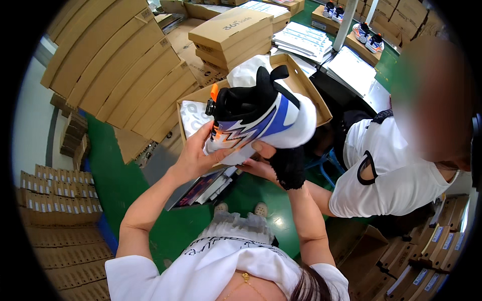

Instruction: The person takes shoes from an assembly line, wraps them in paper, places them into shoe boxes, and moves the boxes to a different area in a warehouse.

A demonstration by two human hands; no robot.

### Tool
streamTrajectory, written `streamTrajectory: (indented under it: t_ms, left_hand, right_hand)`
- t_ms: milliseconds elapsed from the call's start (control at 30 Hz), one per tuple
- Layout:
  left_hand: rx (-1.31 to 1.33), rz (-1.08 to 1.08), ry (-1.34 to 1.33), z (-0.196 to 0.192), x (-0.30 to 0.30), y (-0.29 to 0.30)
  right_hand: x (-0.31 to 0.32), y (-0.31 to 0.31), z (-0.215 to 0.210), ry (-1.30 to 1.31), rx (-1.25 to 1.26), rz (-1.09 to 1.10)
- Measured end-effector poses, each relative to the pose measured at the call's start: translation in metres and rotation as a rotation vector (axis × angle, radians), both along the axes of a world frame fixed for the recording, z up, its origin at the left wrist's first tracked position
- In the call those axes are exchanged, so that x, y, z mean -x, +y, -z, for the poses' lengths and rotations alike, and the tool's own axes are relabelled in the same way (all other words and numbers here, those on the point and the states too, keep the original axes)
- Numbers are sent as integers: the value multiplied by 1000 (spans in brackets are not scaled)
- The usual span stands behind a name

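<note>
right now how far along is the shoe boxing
Done: the open cardboard box already has white paper lining it. In hand: the left hand and right hand hold a white, blue and orange sneaker above it. Left: the sneaker is not yet in the box, which has no lid on.

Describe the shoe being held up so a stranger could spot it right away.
Start at the open cardboard box in the middle of the view, lined with white paper. Just in front of it, the left hand and right hand grip the shoe. It is white with blue and purple zigzag sides, a black collar and orange trim, unlike the small pairs standing on far boxes.
</note>
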State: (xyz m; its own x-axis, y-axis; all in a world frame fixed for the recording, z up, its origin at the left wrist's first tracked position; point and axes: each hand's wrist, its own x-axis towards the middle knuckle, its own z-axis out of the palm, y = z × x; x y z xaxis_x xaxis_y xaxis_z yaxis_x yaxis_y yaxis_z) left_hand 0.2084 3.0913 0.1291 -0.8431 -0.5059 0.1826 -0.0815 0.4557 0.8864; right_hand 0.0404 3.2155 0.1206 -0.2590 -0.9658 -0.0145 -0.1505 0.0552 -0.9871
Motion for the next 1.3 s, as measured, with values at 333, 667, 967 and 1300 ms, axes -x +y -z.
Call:
streamTrajectory:
  t_ms: [333,667,967,1300]
  left_hand:
    - [118,-199,-410,-121,47,4]
    - [-86,-188,-291,-115,63,-18]
    - [-25,-236,-307,-101,64,-20]
    - [-978,-440,293,64,64,-68]
  right_hand:
    - [-22,-15,30,-74,459,204]
    - [-25,-24,28,-493,575,372]
    - [-14,-30,32,-628,534,424]
    - [-8,-14,80,-223,504,322]
